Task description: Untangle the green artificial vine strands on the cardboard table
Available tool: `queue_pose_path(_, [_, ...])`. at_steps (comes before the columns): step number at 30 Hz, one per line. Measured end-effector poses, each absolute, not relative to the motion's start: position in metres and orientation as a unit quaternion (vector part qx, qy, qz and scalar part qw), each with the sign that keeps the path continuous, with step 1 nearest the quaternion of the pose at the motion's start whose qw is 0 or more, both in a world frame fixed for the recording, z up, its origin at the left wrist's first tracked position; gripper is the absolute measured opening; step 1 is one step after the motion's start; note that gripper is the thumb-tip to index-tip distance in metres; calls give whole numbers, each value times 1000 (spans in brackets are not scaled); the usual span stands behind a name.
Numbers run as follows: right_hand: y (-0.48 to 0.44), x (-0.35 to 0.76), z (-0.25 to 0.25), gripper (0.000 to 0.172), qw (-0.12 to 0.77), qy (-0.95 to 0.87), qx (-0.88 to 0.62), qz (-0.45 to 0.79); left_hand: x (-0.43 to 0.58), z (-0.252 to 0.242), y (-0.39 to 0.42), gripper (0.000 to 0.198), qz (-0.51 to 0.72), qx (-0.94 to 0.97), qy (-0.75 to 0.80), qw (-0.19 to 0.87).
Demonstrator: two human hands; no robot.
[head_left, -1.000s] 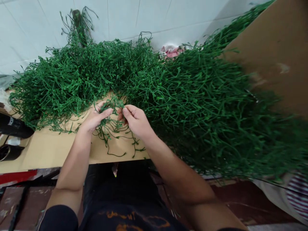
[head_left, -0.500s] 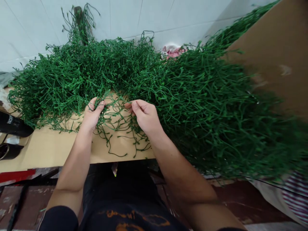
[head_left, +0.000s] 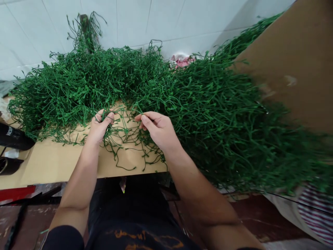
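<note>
My left hand (head_left: 102, 125) is closed around several thin green artificial plant stems, thumb pressed over them, above the cardboard. To its right, my right hand (head_left: 160, 129) is pinched, thumb against forefinger, on what looks like the end of a thin green stem; its fingertips partly hide it. Loose green stems (head_left: 126, 131) with small budded tips lie and hang in the gap between the two hands. Behind them spreads a thick heap of the same green stems (head_left: 85, 80), and a second large heap (head_left: 215, 104) reaches close to my right forearm.
A cardboard sheet (head_left: 62, 159) covers the worktop up to its front edge. A black cylinder (head_left: 15, 137) stands at the left, near a dark round-mouthed object (head_left: 9, 165). A brown cardboard panel (head_left: 291, 66) leans at the right. Pink-and-white material (head_left: 183, 61) shows by the tiled wall.
The view has shifted slightly. My right fingertips have moved a little relative to the stems; my left hand keeps its grip in nearly the same place.
</note>
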State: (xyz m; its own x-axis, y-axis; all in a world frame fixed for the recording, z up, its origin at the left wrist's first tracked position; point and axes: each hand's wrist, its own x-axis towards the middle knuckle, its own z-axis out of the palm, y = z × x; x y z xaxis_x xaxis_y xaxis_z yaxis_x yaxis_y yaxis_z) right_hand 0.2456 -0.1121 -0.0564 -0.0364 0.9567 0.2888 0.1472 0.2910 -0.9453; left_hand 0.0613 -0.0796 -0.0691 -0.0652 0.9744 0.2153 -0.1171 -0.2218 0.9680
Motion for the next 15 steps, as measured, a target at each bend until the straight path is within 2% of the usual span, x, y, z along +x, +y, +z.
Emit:
queue_pose_path(6, [-111, 239, -62, 21, 508, -617, -440, 410, 65, -67, -88, 32, 541, 557, 383, 501])
queue_pose_path(12, [-108, 231, -67, 19, 505, -666, -435, 336, 69, -71, -88, 35, 550, 527, 365, 536])
queue_pose_path(15, [-102, 243, -60, 22, 531, -656, -460, 278, 69, -71, -87, 34, 563, 497, 347, 563])
